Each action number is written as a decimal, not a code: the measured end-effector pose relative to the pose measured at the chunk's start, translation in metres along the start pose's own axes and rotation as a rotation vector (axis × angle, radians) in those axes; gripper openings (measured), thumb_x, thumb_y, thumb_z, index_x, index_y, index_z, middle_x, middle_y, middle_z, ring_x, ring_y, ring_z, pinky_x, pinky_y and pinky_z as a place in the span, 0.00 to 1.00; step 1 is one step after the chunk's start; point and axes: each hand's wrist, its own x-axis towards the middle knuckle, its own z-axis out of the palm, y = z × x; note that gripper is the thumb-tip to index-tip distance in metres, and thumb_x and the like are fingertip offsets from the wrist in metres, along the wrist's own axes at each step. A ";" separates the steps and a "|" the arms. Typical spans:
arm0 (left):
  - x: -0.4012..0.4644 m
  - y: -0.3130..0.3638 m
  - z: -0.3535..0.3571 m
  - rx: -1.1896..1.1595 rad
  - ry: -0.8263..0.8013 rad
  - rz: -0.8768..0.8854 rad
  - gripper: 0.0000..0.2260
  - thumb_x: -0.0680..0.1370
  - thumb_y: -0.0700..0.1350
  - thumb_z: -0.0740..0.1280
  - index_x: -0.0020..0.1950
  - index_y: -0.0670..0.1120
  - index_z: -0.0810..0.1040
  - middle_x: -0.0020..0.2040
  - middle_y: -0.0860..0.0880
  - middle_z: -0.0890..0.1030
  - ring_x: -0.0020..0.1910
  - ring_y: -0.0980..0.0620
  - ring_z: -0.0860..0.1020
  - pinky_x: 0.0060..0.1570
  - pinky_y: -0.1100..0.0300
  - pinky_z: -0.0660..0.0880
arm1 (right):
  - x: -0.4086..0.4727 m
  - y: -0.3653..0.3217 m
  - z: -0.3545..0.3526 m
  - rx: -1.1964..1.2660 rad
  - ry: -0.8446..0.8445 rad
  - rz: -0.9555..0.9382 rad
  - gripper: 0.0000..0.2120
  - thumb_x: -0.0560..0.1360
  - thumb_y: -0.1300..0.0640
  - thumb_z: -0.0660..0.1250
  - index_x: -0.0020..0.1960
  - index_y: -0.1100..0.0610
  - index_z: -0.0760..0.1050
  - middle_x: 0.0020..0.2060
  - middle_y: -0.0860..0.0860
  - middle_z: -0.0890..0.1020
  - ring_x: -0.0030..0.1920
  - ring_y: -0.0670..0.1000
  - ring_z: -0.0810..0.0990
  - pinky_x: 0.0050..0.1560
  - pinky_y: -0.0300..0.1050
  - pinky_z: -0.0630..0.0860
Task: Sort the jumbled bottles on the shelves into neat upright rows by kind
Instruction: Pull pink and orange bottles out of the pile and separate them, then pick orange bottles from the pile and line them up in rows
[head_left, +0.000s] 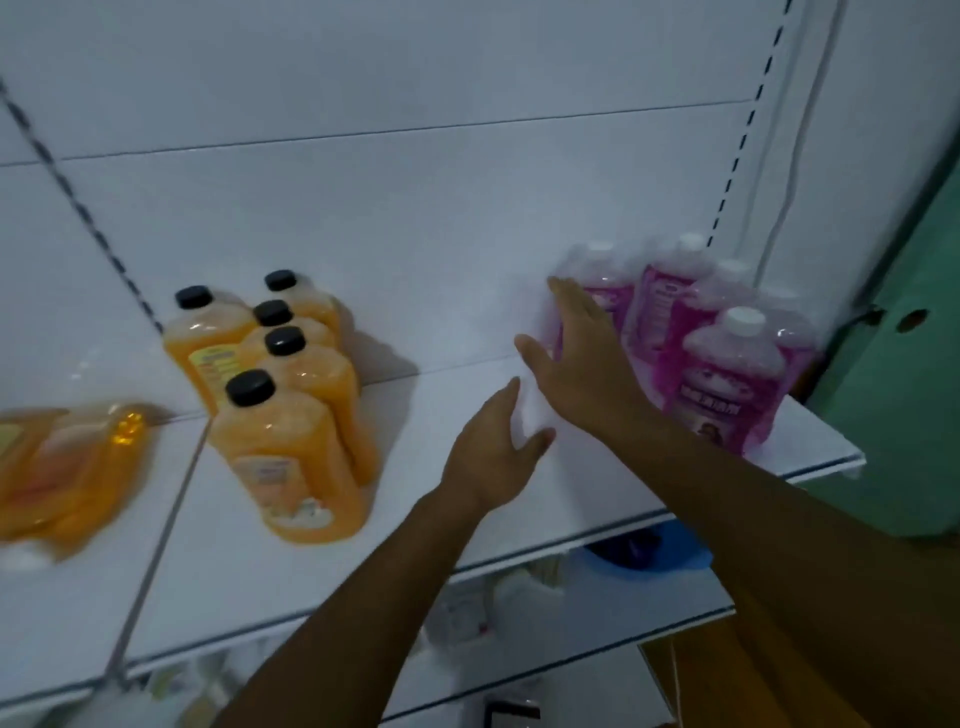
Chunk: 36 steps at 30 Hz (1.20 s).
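— What couldn't you make out from the head camera?

— I found the whole frame smeared. The labels on the pink bottles (722, 374) were unreadable, and I couldn't count that cluster, since the rear ones blurred together. The yellow bottles (67, 467) at the left edge were cut off and streaked; I couldn't tell whether they stood or lay. Under the shelf (260, 582), a blue tub (644, 556) and some pale containers (498, 597) showed only in part.

— And the bottles you could read?

— Five orange bottles (291, 452) with black caps stood upright in a tight group left of centre, full of orange liquid. The pink ones, white-capped and holding pink liquid, stood upright at the shelf's right end against the back panel (415, 218).

— The hands?

— The right hand (582, 358) lay flat, its grip released, fingers spread against the leftmost pink bottle; I saw nothing grasped. The left hand (493, 452) hovered over the bare middle of the shelf between the two groups, grip released too, holding nothing.
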 end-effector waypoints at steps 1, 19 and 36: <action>-0.018 0.001 -0.006 0.031 -0.005 -0.007 0.35 0.76 0.67 0.58 0.79 0.54 0.52 0.78 0.53 0.60 0.75 0.52 0.62 0.72 0.56 0.57 | -0.009 -0.007 0.001 0.006 -0.028 -0.024 0.33 0.79 0.47 0.63 0.78 0.54 0.54 0.77 0.52 0.58 0.77 0.53 0.54 0.75 0.51 0.55; -0.269 -0.080 -0.181 0.360 0.216 -0.172 0.26 0.77 0.60 0.64 0.72 0.50 0.70 0.71 0.51 0.73 0.69 0.53 0.70 0.68 0.58 0.67 | -0.101 -0.195 0.046 -0.046 -0.132 -0.421 0.29 0.79 0.40 0.57 0.76 0.52 0.59 0.76 0.51 0.60 0.76 0.55 0.57 0.73 0.56 0.59; -0.314 -0.214 -0.327 0.341 0.367 -0.363 0.28 0.78 0.53 0.66 0.75 0.47 0.63 0.73 0.48 0.68 0.70 0.49 0.68 0.67 0.55 0.65 | -0.139 -0.294 0.203 -0.082 -0.409 -0.545 0.30 0.75 0.49 0.67 0.74 0.56 0.63 0.73 0.56 0.66 0.72 0.59 0.64 0.71 0.55 0.63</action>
